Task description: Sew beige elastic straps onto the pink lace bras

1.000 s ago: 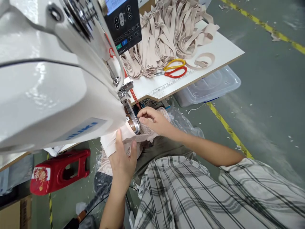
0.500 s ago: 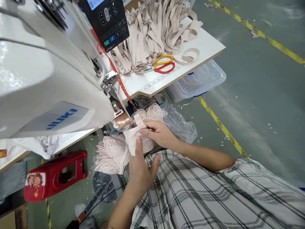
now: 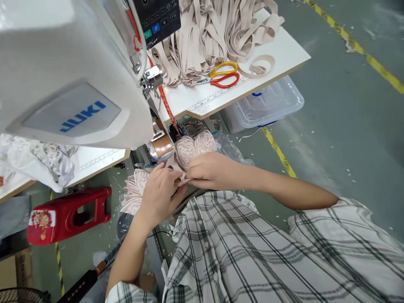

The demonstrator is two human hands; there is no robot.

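Observation:
A pale pink lace garment (image 3: 186,150) lies at the end of the sewing machine's arm, below the machine head (image 3: 94,84). My left hand (image 3: 160,189) has its fingers closed on the garment's fabric near the metal and copper-coloured part (image 3: 162,145). Beside it my right hand (image 3: 211,171) pinches the same fabric from the right, its fingertips close to my left hand's. The needle area is partly hidden. More lace pieces (image 3: 135,191) are stacked to the left of my left hand.
Beige straps (image 3: 202,38) and red-yellow scissors (image 3: 224,75) lie on the white table (image 3: 277,63). A clear plastic box (image 3: 265,105) stands below its edge. At the left are a red plastic stool (image 3: 69,216) and pale fabric (image 3: 38,160). A control panel (image 3: 160,19) hangs above.
My left hand has moved up and left from near the fabric, its spread fingers now closed on it. My right hand has turned over the garment. The view has shifted, with the machine head appearing higher.

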